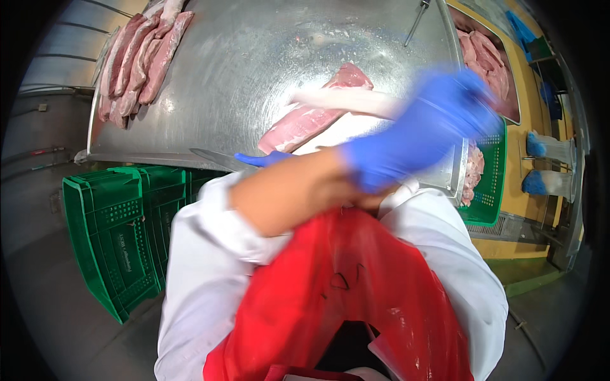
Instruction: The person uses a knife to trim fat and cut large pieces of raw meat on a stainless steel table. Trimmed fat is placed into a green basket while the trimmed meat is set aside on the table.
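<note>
My left arm reaches across my body to the right. At its end my left hand (432, 120), in a blue glove and smeared by motion, is closed round the end of a long whitish strip of fat (349, 101). The strip stretches leftward above a pink piece of meat (298, 127) lying on the metal table. Under my left forearm, my right hand (262, 159), also blue-gloved, is mostly hidden. A knife (216, 157) juts from it, its blade pointing left over the table's near edge.
Long pieces of meat (140, 60) are piled at the table's (235, 57) far left. A thin metal rod (416, 25) lies at the back. On the right are a metal tray (513, 108) of meat and a green crate (492, 171) with trimmings (472, 174). Green crates (114, 235) stand at lower left.
</note>
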{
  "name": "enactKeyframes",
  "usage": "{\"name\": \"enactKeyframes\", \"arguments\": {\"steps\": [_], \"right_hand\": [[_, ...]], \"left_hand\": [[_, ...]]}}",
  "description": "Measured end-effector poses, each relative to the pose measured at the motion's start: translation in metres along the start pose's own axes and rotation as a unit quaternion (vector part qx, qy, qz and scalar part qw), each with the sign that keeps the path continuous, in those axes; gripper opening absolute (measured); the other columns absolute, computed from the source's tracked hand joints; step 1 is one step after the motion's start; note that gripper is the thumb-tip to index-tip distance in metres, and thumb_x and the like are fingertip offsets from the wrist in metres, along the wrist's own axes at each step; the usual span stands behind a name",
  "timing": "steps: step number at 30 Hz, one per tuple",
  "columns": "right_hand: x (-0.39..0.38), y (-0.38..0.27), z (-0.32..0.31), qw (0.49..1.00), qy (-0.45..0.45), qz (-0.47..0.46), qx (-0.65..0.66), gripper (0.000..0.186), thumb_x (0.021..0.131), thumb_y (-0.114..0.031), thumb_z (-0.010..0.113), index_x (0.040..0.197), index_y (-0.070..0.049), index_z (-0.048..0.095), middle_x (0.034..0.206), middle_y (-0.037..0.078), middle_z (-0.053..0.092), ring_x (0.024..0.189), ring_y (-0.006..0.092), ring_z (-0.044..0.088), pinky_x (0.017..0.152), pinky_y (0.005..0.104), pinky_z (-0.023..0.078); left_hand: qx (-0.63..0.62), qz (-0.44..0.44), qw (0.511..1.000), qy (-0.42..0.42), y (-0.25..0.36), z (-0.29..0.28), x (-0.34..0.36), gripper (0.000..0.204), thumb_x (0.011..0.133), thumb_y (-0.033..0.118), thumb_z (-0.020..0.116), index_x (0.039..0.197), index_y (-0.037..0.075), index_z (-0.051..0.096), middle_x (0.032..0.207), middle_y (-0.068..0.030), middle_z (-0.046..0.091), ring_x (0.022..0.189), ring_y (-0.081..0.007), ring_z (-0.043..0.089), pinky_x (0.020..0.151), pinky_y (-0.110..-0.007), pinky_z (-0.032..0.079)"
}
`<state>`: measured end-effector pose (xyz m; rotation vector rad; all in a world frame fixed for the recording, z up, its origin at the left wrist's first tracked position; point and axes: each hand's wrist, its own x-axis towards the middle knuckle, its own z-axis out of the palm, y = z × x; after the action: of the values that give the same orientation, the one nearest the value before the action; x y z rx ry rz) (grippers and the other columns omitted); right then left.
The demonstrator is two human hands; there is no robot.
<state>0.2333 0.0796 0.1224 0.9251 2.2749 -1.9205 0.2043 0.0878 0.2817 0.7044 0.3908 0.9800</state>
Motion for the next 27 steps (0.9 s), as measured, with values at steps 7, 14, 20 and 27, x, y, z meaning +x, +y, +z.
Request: {"name": "enactKeyframes", "arguments": {"steps": [7, 14, 20, 27], "right_hand": [[-0.013, 0.113, -0.102, 0.864, 0.462, -0.023, 0.198, 0.071, 0.098, -0.026, 0.054, 0.160, -0.021, 0.021, 0.106, 0.026, 0.069, 0.100, 0.0354, 0.068, 0.089, 0.0445, 0.053], [-0.041, 0.157, -0.110, 0.854, 0.470, 0.209, -0.073, 0.084, 0.090, -0.014, 0.049, 0.162, -0.027, 0.007, 0.099, 0.033, 0.068, 0.089, 0.0469, 0.069, 0.082, 0.0522, 0.053], [-0.050, 0.158, -0.098, 0.839, 0.483, 0.240, -0.068, 0.084, 0.090, -0.012, 0.050, 0.161, -0.029, 0.009, 0.096, 0.033, 0.068, 0.085, 0.0485, 0.068, 0.079, 0.0540, 0.053], [-0.043, 0.154, -0.107, 0.834, 0.482, 0.245, -0.110, 0.084, 0.090, -0.012, 0.051, 0.161, -0.029, 0.009, 0.096, 0.030, 0.069, 0.084, 0.0469, 0.068, 0.079, 0.0544, 0.054]], "left_hand": [[0.296, -0.121, 0.943, -0.093, -0.061, -0.003, 0.064, 0.043, 0.090, 0.025, 0.070, 0.126, 0.002, 0.063, 0.103, -0.0130, 0.070, 0.095, -0.0204, 0.068, 0.087, -0.036, 0.055], [0.660, -0.163, 0.709, 0.187, -0.091, -0.300, 0.113, 0.046, 0.080, 0.035, 0.076, 0.108, -0.001, 0.070, 0.104, -0.0211, 0.072, 0.095, -0.0283, 0.070, 0.087, -0.038, 0.054], [0.695, -0.159, 0.698, 0.074, -0.107, -0.275, 0.138, 0.026, 0.078, 0.032, 0.072, 0.084, 0.007, 0.075, 0.085, -0.0191, 0.072, 0.080, -0.0345, 0.070, 0.079, -0.042, 0.054], [0.722, -0.044, 0.677, 0.134, -0.114, -0.267, 0.126, 0.017, 0.080, 0.023, 0.068, 0.077, 0.006, 0.073, 0.075, -0.0176, 0.070, 0.071, -0.0318, 0.070, 0.070, -0.041, 0.055]]}}
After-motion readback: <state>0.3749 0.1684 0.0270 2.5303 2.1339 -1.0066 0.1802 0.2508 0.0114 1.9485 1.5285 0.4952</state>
